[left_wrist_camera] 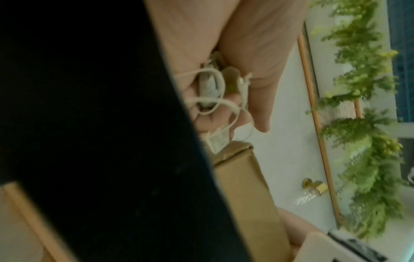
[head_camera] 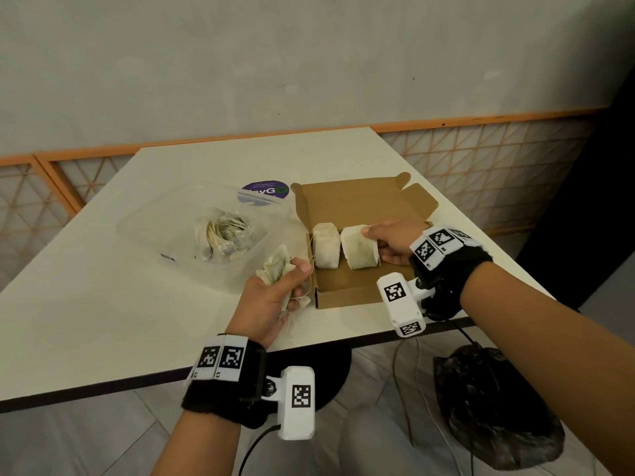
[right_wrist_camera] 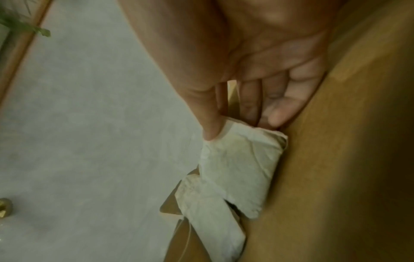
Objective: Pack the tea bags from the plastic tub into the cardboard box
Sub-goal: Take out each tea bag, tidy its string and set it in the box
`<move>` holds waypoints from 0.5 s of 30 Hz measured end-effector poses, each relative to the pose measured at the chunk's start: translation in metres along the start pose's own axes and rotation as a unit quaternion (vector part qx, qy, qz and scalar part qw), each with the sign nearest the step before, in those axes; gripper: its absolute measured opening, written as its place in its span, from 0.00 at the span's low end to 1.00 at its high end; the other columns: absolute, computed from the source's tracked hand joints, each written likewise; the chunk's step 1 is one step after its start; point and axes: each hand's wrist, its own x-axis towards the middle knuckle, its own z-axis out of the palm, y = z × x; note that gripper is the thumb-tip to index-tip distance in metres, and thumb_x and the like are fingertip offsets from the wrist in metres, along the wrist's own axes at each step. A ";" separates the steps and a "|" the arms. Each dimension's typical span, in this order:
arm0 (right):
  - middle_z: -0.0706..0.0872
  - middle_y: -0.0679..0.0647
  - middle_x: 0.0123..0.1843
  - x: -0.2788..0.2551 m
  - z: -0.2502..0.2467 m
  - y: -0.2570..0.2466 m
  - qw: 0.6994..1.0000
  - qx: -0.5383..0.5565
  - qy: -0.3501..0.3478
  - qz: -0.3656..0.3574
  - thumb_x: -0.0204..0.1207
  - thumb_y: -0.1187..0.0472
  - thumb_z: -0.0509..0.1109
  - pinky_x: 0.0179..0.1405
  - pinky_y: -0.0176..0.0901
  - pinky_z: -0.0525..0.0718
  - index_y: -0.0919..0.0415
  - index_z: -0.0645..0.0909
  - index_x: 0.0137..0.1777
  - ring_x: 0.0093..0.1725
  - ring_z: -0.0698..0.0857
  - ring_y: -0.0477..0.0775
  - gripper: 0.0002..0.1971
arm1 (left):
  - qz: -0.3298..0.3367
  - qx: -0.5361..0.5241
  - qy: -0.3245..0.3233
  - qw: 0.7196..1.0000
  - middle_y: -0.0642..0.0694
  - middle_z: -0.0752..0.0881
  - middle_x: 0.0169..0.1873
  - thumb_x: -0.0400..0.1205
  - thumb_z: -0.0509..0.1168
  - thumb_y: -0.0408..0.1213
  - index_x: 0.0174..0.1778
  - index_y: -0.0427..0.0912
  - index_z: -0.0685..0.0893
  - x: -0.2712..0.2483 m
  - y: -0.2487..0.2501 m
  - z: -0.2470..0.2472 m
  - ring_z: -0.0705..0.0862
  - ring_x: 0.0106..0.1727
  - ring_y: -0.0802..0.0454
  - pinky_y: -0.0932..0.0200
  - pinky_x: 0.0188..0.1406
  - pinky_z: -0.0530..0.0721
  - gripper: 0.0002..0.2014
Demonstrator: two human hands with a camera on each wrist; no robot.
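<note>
**Tea bags going into the box**

White table [head_camera: 103,304] against a grey wall, with an orange-framed lattice panel behind it. On the table sits a clear tub [head_camera: 144,231] holding a loose heap of tea bags [head_camera: 223,238] with tangled strings. Just behind the tub lies a purple round sticker [head_camera: 269,192]; its large letters read partly as "yGO", the small line above them too blurred to read.

Right of the tub stands the open cardboard box [head_camera: 343,290], lid flaps folded back. Two stacks of bags stand side by side inside it: a left stack [head_camera: 324,249] and a right stack [head_camera: 359,249].

The right hand [head_camera: 395,243] reaches into the box, thumb on top of the right stack and fingers [right_wrist_camera: 280,109] behind it, pinching it.

The left hand [head_camera: 271,304] is just beside the box's near left corner, fingers curled round a bunch of bags [head_camera: 276,267], strings dangling.

Black bands with square printed codes wrap both wrists.
</note>
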 end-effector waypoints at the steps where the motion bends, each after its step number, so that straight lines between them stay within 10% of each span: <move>1: 0.84 0.56 0.56 -0.003 0.000 -0.001 1.000 0.023 -0.004 0.005 0.78 0.53 0.68 0.56 0.46 0.83 0.54 0.80 0.54 0.52 0.81 0.51 0.09 | 0.003 0.022 0.002 1.000 0.50 0.78 0.29 0.74 0.71 0.33 0.41 0.44 0.81 0.000 0.000 0.002 0.73 0.25 0.59 0.69 0.20 0.69 0.05; 9: 0.81 0.58 0.33 -0.022 -0.009 0.012 0.996 -0.084 0.017 -0.031 0.68 0.58 0.78 0.34 0.40 0.81 0.62 0.79 0.39 0.32 0.78 0.51 0.11 | -0.008 0.040 0.011 0.999 0.54 0.79 0.23 0.77 0.68 0.24 0.43 0.42 0.80 0.004 -0.003 0.002 0.73 0.22 0.60 0.70 0.18 0.67 0.08; 15: 0.84 0.52 0.35 -0.024 -0.002 0.012 0.984 -0.166 0.039 -0.047 0.64 0.60 0.81 0.29 0.35 0.74 0.58 0.84 0.49 0.32 0.78 0.47 0.14 | -0.019 0.036 0.014 0.999 0.53 0.79 0.24 0.77 0.68 0.24 0.43 0.42 0.81 0.004 -0.002 0.002 0.73 0.22 0.61 0.71 0.18 0.67 0.08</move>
